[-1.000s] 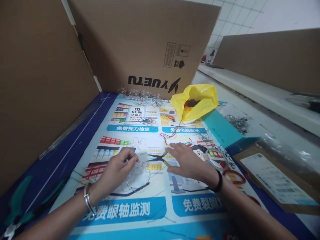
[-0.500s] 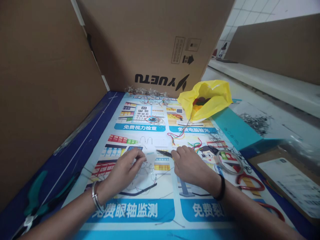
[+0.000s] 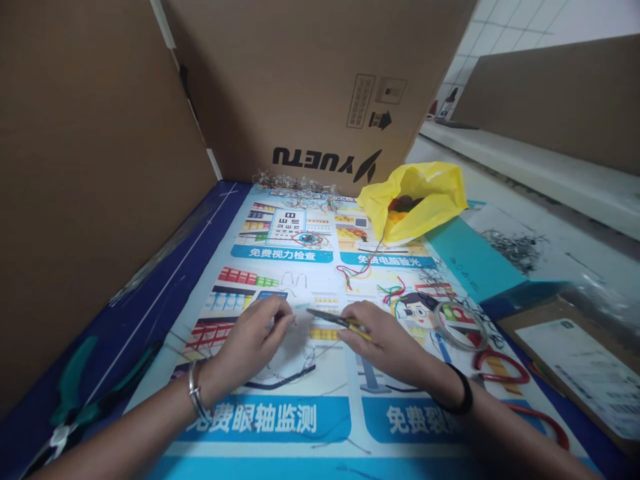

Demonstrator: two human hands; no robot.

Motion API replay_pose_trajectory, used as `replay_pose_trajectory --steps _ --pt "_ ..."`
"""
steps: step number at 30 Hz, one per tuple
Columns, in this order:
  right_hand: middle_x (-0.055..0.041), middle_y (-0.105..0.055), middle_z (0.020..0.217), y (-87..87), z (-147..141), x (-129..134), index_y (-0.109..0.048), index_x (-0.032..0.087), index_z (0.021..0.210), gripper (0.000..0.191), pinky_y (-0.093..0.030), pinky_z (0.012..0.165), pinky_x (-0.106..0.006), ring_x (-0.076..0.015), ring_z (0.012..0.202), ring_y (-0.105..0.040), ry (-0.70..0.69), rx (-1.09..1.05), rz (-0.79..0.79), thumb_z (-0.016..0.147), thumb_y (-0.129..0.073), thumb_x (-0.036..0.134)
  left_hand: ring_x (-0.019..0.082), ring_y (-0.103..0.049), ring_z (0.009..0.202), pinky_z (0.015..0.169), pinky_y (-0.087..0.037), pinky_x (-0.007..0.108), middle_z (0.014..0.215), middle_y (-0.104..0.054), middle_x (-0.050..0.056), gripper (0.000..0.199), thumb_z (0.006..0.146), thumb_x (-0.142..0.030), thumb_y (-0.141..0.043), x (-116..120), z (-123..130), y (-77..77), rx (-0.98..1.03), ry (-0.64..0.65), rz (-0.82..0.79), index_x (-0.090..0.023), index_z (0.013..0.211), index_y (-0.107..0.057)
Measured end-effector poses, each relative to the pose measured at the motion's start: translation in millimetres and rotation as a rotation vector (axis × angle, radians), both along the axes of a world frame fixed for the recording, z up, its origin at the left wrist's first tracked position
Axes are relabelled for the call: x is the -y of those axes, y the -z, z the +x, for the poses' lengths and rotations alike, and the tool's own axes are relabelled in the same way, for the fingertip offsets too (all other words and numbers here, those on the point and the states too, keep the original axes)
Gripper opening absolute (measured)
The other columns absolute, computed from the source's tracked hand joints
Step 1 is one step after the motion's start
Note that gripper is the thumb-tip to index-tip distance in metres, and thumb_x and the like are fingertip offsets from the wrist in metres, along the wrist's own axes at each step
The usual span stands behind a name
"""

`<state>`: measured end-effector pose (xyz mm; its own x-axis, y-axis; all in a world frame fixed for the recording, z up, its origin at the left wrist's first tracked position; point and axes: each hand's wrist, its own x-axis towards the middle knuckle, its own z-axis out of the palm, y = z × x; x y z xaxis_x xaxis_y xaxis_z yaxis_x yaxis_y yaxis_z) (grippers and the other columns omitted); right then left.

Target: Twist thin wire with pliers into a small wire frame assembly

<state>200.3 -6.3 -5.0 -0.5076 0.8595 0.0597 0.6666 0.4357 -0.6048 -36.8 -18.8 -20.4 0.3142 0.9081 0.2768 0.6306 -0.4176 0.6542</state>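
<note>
My right hand is wrapped round needle-nose pliers with dark jaws and a yellow handle. Their tip points left, toward my left hand, a short gap away. The fingers of my left hand are closed in a pinch; what they hold is too small to make out. Thin silvery wire lies loosely on the printed poster below and between the hands. Beyond the pliers, thin red, green and yellow cords rest on the poster.
A yellow bag stands open at the back right, by a teal box. Green-handled pliers lie at left. On the right are a clear tape roll and a red-handled tool. Cardboard walls rise behind and left.
My right hand has turned, showing more of the yellow handle, and the pliers' tip has shifted slightly left and down. My left hand stays pinched in nearly the same place.
</note>
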Motion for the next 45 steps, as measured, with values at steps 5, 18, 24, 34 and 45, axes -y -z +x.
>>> replay_pose_trajectory --steps 5,18,24,34,45 --pt "0.0025 -0.057 0.074 8.3 -30 11 -0.051 0.021 0.087 0.024 -0.039 0.053 -0.022 -0.0116 0.061 -0.051 0.2 -0.28 -0.315 0.067 -0.064 0.025 0.015 -0.051 0.066 0.061 -0.038 0.028 0.071 -0.054 0.0 0.009 0.085 -0.02 -0.043 2 4 -0.2 -0.003 -0.044 -0.005 -0.019 0.078 -0.048" --pt "0.0017 -0.059 0.082 27.3 -56 15 -0.052 0.022 0.094 0.028 -0.044 0.066 -0.024 -0.0135 0.074 -0.055 0.167 -0.389 -0.093 0.067 -0.052 0.012 0.014 -0.052 0.061 0.056 -0.038 0.026 0.067 -0.055 0.0 0.012 0.084 -0.023 -0.043 3 7 4.9 -0.016 -0.097 -0.029 -0.019 0.074 -0.045" --pt "0.0014 -0.06 0.082 30.1 -57 12 -0.054 0.022 0.092 0.029 -0.043 0.067 -0.024 -0.0135 0.075 -0.056 0.101 -0.393 -0.071 0.067 -0.046 0.008 0.016 -0.054 0.06 0.053 -0.039 0.027 0.066 -0.058 0.002 0.011 0.083 -0.025 -0.043 4 7 5.0 -0.04 -0.113 -0.013 -0.019 0.075 -0.049" --pt "0.0011 -0.061 0.086 31.2 -57 13 -0.055 0.021 0.094 0.031 -0.044 0.071 -0.024 -0.0134 0.078 -0.057 0.082 -0.419 -0.065 0.069 -0.044 0.007 0.017 -0.057 0.065 0.056 -0.04 0.027 0.07 -0.061 0.003 0.009 0.082 -0.022 -0.043 4 7 10.0 -0.042 -0.094 -0.043 -0.018 0.078 -0.05" --pt "0.0023 -0.062 0.084 29.9 -57 12 -0.057 0.022 0.091 0.036 -0.043 0.068 -0.022 -0.0125 0.076 -0.057 0.059 -0.433 -0.061 0.064 -0.044 0.003 0.018 -0.054 0.068 0.06 -0.04 0.027 0.07 -0.057 0.001 0.008 0.083 -0.02 -0.043 3 10 10.9 0.011 -0.14 -0.103 -0.018 0.079 -0.05"
